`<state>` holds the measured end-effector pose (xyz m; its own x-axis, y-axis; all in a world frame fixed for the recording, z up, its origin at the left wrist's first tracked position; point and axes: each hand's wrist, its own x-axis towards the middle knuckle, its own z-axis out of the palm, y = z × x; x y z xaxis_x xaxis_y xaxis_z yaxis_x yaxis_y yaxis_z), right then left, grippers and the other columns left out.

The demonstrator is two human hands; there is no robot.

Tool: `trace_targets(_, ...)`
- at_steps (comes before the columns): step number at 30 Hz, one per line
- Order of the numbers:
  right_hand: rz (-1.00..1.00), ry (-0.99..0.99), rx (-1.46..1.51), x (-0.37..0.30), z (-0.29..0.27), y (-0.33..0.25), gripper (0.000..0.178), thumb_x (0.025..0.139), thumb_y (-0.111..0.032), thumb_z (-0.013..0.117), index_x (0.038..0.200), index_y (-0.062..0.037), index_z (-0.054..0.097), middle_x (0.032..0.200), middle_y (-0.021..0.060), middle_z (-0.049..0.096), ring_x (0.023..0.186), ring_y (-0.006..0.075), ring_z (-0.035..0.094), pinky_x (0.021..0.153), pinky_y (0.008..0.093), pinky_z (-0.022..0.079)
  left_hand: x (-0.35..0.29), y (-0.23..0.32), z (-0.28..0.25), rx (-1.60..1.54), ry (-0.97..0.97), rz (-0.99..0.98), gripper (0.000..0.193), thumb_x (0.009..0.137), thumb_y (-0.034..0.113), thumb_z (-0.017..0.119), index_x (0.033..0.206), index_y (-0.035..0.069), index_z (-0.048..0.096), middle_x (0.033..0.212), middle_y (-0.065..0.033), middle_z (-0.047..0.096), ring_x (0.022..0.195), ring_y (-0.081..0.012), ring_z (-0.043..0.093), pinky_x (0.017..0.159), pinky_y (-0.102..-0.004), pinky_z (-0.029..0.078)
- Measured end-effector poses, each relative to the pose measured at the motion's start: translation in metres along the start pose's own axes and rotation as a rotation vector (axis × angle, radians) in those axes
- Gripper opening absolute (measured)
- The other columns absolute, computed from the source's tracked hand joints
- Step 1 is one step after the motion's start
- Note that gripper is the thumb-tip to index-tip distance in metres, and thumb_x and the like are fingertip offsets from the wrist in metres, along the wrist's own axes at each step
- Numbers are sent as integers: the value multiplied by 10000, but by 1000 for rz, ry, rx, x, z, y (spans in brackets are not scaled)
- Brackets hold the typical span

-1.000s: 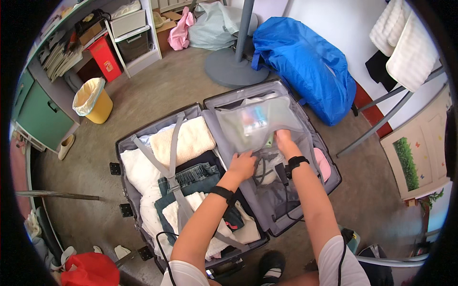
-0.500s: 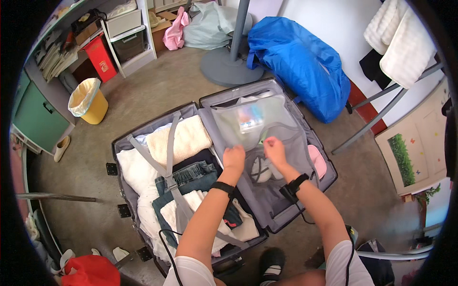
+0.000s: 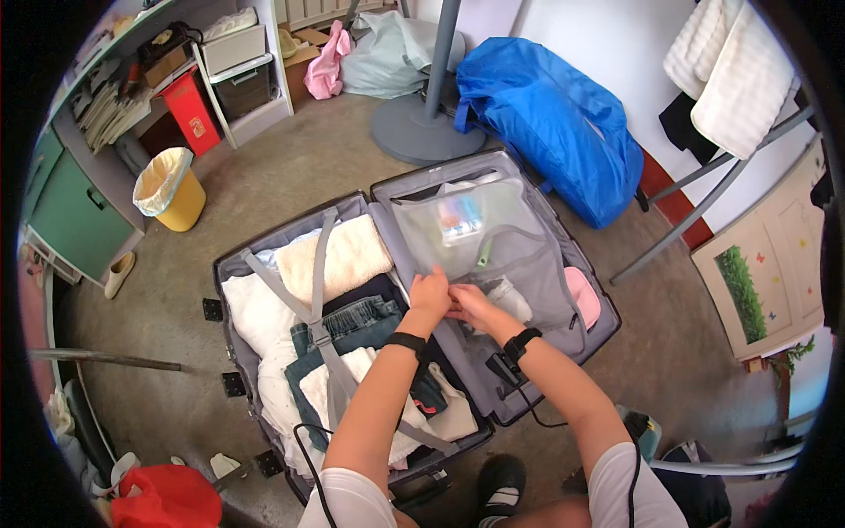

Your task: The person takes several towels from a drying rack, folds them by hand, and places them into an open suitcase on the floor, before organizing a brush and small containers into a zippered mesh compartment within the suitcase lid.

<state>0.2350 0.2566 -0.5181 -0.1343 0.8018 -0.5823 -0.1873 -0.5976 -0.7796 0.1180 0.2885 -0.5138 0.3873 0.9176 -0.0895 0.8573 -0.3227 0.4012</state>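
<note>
My left hand (image 3: 429,296) and my right hand (image 3: 473,306) meet over the inner edge of the mesh divider (image 3: 539,264), close to the suitcase's middle. Both have their fingers closed; whatever they pinch is hidden between them. The open grey-lined suitcase (image 3: 563,374) lies on the floor. Through the mesh show a clear packet (image 3: 461,220), a small green item (image 3: 484,253), a whitish bundle (image 3: 510,299) and a pink item (image 3: 582,297). Crossed straps (image 3: 319,299) lie over a cream towel (image 3: 339,255), folded jeans (image 3: 348,330) and white clothes (image 3: 255,304) in the left half.
Behind the suitcase stand a round grey pole base (image 3: 414,132) and a big blue bag (image 3: 554,123). A yellow bin (image 3: 180,198) is at the left by the green cabinet (image 3: 75,207). Metal rack legs (image 3: 678,220) rise at the right, and a red bag (image 3: 167,497) lies lower left.
My right hand has moved left and toward me, from near the small green item to my left hand. My left hand stays almost in place.
</note>
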Motion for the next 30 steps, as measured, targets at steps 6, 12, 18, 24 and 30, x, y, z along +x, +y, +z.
trace_targets(6,14,13,-488,5,7,-15,236,884,-225,463,942,-21,564,829,45,618,695,157,614,591,312,491,-3,-25,-1,-303,33,121,399,661,114,627,963,-23,405,726,-171,621,705,-339,599,723,-408,446)
trace_targets(12,-433,218,-1135,15,-7,-3,202,855,-145,440,832,2,576,713,110,629,646,224,622,560,360,472,-8,-26,-7,-207,20,230,367,675,130,640,977,4,475,793,-126,626,786,-324,587,740,-397,446)
trace_targets(18,-651,416,-1107,-7,10,-4,172,840,-153,457,796,-24,561,733,165,600,715,355,572,630,434,444,-14,-21,-18,71,246,194,281,677,166,658,915,81,537,904,-85,550,934,-243,519,856,-351,370)
trace_targets(24,-799,437,-1057,-15,19,-8,146,834,-147,458,803,-29,539,748,204,575,723,393,546,621,463,425,-8,-16,-9,135,362,187,162,674,106,600,819,76,533,816,-73,564,846,-233,556,763,-337,396)
trace_targets(30,-826,480,-1119,-19,22,-11,153,840,-156,459,788,-30,528,747,195,578,711,385,552,613,463,431,-5,-14,-9,33,414,200,92,683,52,549,772,55,527,758,-104,573,794,-279,563,722,-374,416)
